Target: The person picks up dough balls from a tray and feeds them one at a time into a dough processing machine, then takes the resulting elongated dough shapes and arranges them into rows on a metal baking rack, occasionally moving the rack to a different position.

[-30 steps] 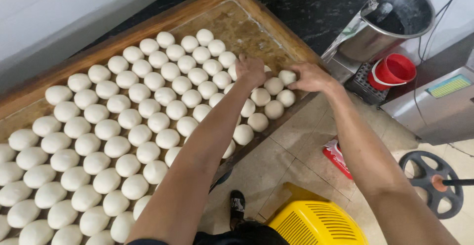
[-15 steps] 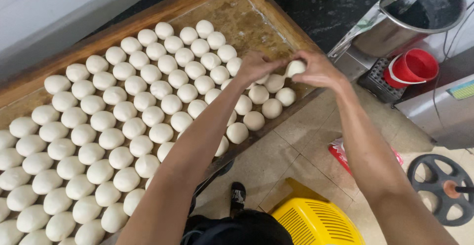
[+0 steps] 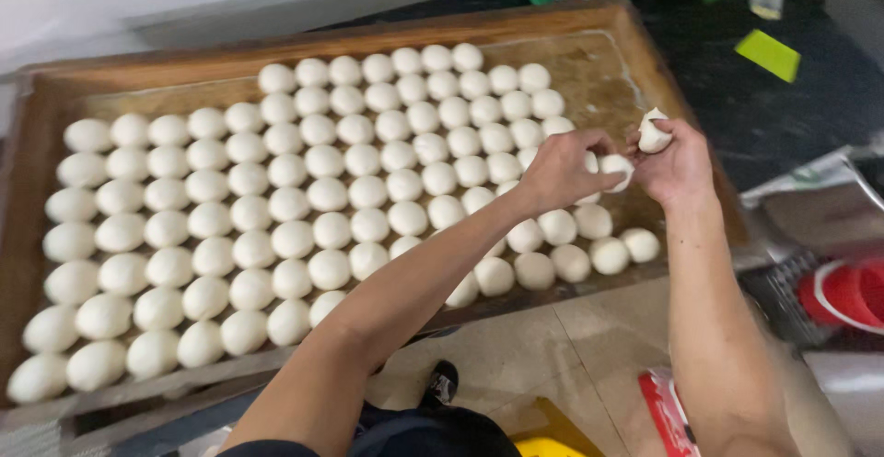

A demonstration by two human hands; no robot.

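Both hands have lifted slightly off the rows since the earlier frame, and the view has swung left so that more of the wooden tray (image 3: 55, 116) now shows. Left hand (image 3: 562, 170): fingers closed around a white dough ball (image 3: 615, 168), held just above the right end of the tray. Right hand (image 3: 677, 164): fingertips pinching a second, smaller dough piece (image 3: 654, 132), which has an irregular, torn top and sits slightly higher than the first. The two hands are touching or nearly touching; the exact contact cannot be told. Beneath them, rows of round white dough balls (image 3: 276, 199) cover the tray almost completely, each just beside its neighbours, with bare, floured wood remaining only at the far right corner. Behind the tray runs a dark worktop (image 3: 792, 107) bearing a yellow-green slip (image 3: 768, 55). A red bowl (image 3: 843, 293) stands at the right edge of the view, and a black shoe (image 3: 442, 385) is visible on the tiled floor (image 3: 534, 356) below.
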